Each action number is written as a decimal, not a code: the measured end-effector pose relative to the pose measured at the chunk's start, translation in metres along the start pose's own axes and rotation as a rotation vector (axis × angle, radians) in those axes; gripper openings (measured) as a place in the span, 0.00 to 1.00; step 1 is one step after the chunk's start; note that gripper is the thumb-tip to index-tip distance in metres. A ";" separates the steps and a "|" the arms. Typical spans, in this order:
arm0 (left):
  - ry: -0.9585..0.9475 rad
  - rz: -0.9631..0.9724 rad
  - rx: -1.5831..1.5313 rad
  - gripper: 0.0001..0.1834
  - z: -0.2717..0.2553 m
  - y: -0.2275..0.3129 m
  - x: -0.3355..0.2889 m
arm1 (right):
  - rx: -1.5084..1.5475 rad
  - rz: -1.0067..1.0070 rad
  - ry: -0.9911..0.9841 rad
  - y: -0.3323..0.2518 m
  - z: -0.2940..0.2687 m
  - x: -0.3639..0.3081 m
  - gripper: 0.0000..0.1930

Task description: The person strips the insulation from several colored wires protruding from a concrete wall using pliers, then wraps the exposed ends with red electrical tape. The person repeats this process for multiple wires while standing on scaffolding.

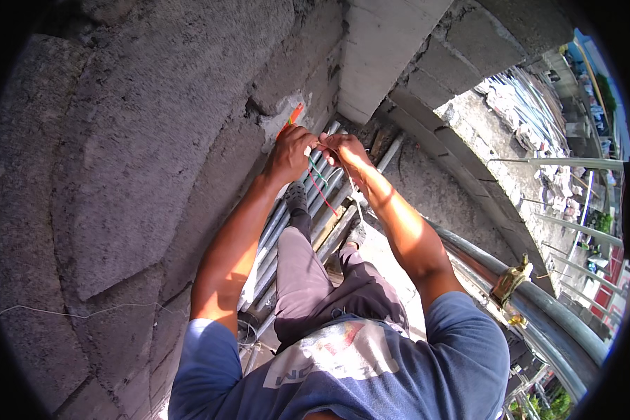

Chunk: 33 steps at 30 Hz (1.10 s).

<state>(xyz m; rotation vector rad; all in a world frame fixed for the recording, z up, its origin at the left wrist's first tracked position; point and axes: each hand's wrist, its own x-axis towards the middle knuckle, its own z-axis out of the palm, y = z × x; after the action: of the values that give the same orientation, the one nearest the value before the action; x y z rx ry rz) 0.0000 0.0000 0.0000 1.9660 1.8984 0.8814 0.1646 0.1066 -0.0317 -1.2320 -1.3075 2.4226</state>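
Both my hands are raised close together in front of the concrete wall. My left hand (290, 155) is closed, its fingertips pinching near the end of a thin wire. My right hand (344, 150) is closed opposite it, with a pale wire (357, 199) running from its fingers down along the wrist. Between and below the hands hang a red wire (318, 187) and a green wire (318, 171). A narrow orange-red piece (293, 117) sticks up just beyond my left hand; whether the hand holds it or it comes out of the wall, I cannot tell.
A rough block wall (154, 140) rises on the left, with a concrete column (385, 49) ahead. My feet stand on metal pipes (266, 259) and planks. At right run scaffold tubes (567, 308) with a clamp (511, 280). Beyond the ledge, a building site lies lower down.
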 end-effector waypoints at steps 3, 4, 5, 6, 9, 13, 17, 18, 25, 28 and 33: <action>-0.018 0.054 0.055 0.14 -0.011 -0.007 -0.001 | 0.423 0.234 -0.136 -0.002 0.011 0.009 0.11; -0.015 0.070 0.054 0.14 -0.013 -0.009 0.000 | 0.423 0.247 -0.156 -0.006 0.011 0.010 0.10; -0.014 0.083 0.054 0.14 -0.013 -0.011 0.003 | 0.405 0.271 -0.136 -0.013 0.010 0.010 0.09; -0.003 0.084 0.055 0.14 -0.011 -0.010 0.003 | 0.229 0.177 -0.119 -0.015 0.007 0.003 0.11; 0.005 0.068 0.056 0.15 -0.007 -0.007 0.006 | -0.765 -0.631 0.380 -0.013 0.017 -0.025 0.22; 0.015 0.062 0.058 0.15 -0.009 -0.002 0.007 | -1.098 -1.016 0.478 -0.010 0.018 -0.037 0.23; 0.016 0.035 0.070 0.15 -0.010 0.004 0.005 | -1.109 -1.061 0.432 -0.001 0.012 -0.027 0.18; 0.020 0.029 0.065 0.15 -0.009 0.004 0.005 | -1.124 -1.069 0.420 0.001 0.010 -0.025 0.16; 0.014 0.017 0.022 0.16 -0.007 0.001 0.004 | 0.164 -0.016 -0.137 0.019 -0.004 -0.002 0.08; -0.006 0.022 -0.030 0.17 -0.009 0.001 0.004 | 0.322 0.036 -0.318 0.016 -0.008 -0.006 0.09; 0.003 0.009 -0.006 0.17 -0.007 0.004 0.003 | -0.697 -0.666 0.015 0.002 -0.011 -0.038 0.18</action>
<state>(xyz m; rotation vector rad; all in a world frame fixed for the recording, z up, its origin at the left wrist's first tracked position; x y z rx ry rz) -0.0015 0.0014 0.0088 1.9723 1.8873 0.8920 0.1978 0.0952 -0.0134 -0.7053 -2.2120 1.5329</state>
